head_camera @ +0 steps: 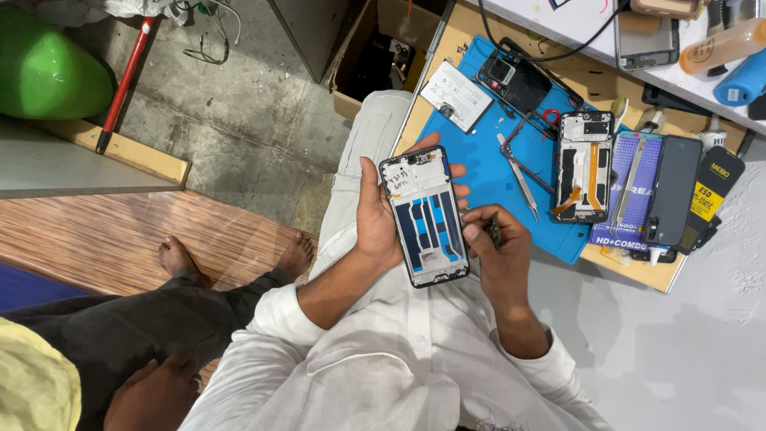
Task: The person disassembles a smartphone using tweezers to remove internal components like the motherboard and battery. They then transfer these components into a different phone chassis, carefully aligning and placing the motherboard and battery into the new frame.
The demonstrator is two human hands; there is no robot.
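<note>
Above the lap, off the bench's near edge, an opened phone frame stands upright in the left hand, its long axis running away from the body, fingers wrapped round its far side. The right hand, touching the frame's right edge, is closed on a small dark tool. Tweezers lie on the blue mat beyond.

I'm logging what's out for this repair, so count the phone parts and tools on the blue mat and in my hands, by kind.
Opened phone frames: 2, one in the left hand at, one on the blue mat at
Dark back covers: 1
White flat battery: 1
Tweezers: 1
Small dark tool in the right hand: 1
Total: 6
</note>
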